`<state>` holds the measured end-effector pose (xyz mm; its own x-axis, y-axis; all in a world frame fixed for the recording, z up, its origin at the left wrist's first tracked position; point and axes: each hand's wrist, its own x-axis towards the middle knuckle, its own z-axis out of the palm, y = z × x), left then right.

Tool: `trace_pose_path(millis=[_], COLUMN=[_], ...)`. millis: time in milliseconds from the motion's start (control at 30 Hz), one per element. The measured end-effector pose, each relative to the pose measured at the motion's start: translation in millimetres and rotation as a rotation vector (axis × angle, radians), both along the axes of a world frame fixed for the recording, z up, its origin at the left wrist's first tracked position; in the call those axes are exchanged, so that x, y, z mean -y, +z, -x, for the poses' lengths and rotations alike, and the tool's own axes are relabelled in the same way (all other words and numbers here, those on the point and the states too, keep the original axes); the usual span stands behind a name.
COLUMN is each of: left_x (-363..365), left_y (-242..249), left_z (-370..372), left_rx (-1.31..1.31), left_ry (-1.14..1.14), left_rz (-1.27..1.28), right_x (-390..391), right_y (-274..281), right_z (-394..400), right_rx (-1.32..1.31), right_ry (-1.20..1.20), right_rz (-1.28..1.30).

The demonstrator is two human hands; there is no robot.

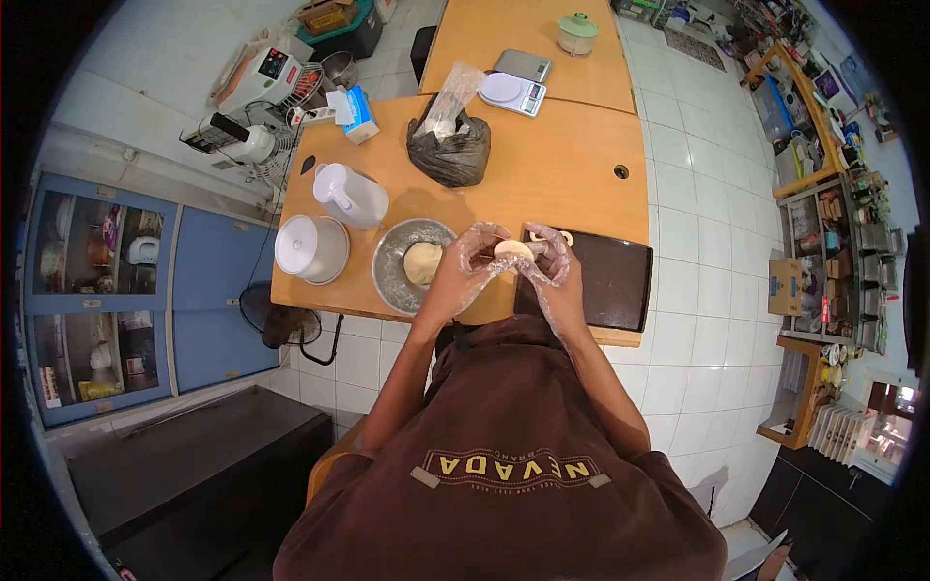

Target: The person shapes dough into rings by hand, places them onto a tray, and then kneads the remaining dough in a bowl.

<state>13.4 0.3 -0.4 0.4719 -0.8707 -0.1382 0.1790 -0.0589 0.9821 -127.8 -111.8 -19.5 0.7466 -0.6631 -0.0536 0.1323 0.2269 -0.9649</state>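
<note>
Both my hands wear clear plastic gloves dusted with flour and meet over the table, fingers curled in. Between them they grip a small pale piece of dough (513, 253), partly covered by the fingers. My left hand (472, 259) closes on its left side, beside the metal bowl (388, 254). A larger round lump of dough (422, 263) rests in that floury bowl. My right hand (555, 269) holds the other side, over the left edge of a dark baking tray (608, 283). Just behind the right fingers, a ring of dough (565, 235) lies on the tray, partly hidden.
Left of the bowl stand a white pitcher (351, 196) and a white lidded tub (312, 249). Farther back are a black plastic bag (449, 153), a white kitchen scale (513, 93), a tissue box (359, 115) and a green-lidded container (577, 34).
</note>
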Motion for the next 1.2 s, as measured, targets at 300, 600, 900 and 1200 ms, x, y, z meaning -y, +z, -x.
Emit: trace_pose_path(millis=[300,600,900,1200], left_x=[-3.2,-4.2,-3.6,-1.0], left_y=[-13.9,-8.6,-12.8,-1.2], left_z=[0.3,-0.1,-2.3,0.3], left_rx=[0.047,0.019,0.099,0.126], left_ry=[0.016,-0.025,-0.019,-0.011], left_rz=[-0.031,-0.013,-0.014,-0.026], right_x=[-1.7,-3.0,-1.7,-2.2], right_y=[-2.3,-5.9,-7.6,0.5], right_z=[0.5,-1.6,-0.3,-0.3], right_rx=[-0.021,-0.021,0.052,-0.049], right_ry=[0.008,-0.033,-0.025,0.005], right_rz=[0.004,0.012,-0.033,0.045])
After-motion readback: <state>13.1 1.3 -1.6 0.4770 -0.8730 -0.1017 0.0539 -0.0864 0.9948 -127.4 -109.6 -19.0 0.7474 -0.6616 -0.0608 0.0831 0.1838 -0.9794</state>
